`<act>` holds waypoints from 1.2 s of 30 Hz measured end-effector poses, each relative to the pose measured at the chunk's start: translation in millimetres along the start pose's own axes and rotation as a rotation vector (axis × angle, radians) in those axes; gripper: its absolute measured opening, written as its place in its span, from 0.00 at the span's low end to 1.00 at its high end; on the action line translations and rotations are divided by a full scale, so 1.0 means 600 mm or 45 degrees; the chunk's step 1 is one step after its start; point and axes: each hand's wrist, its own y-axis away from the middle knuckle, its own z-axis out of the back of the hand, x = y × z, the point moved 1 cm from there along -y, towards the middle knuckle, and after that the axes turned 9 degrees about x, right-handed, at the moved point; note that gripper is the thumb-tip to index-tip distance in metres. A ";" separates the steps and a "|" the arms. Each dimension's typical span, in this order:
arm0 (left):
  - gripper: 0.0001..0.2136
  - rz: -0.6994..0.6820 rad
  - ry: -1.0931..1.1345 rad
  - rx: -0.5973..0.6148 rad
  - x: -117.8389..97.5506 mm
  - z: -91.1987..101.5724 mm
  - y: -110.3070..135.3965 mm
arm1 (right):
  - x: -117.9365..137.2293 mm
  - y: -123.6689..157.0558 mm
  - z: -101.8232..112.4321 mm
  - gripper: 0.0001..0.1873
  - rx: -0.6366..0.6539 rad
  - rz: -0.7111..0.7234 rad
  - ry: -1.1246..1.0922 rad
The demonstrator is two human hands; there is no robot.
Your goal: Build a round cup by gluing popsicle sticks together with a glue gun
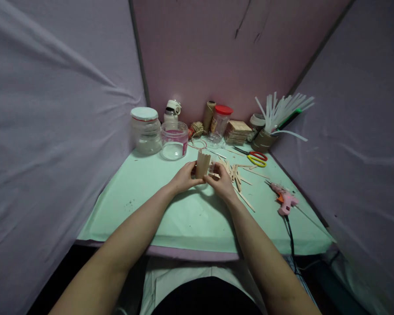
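The biggest thing on my feed is the pale green table [128,205], spreading across the middle of the frame. Toward its back edge, left of centre, I have a white-lidded jar [145,135] with a lidless clear tub [166,144] just beside it; a fan of white rods [284,109] stands in the upper right. Lower down on the right, the pink glue gun [286,202] lies with its nozzle pointing up and left.

At frame centre I see both hands at work on one thing. The left hand [184,177] is curled around its left side, thumb across the base; the right hand [222,180] grips the other side with bent fingers, its thumb low at the front. Neither has spread fingers.

Above and right of centre lie the red-and-yellow scissors [250,155]. Smaller is what the hands hold: a stick-faced cup [202,165], directly between them, long axis close to upright. The relation I'd judge matters most: its wooden face sits toward the left hand, its clear part toward the right. The right hand is also nearer the loose wooden sticks [234,172], scattered just beyond it.
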 end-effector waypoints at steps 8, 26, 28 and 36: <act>0.26 -0.090 -0.068 -0.041 0.001 0.000 0.001 | 0.009 0.011 -0.006 0.26 -0.084 0.145 0.214; 0.27 -0.052 -0.115 0.088 -0.005 -0.005 0.003 | 0.020 0.019 0.003 0.18 -0.144 0.024 0.442; 0.27 -0.057 -0.111 0.092 -0.006 -0.005 0.003 | 0.020 0.019 0.003 0.18 -0.148 0.018 0.462; 0.28 -0.054 -0.093 0.080 0.000 -0.005 0.000 | 0.011 0.018 -0.001 0.19 -0.155 -0.003 0.512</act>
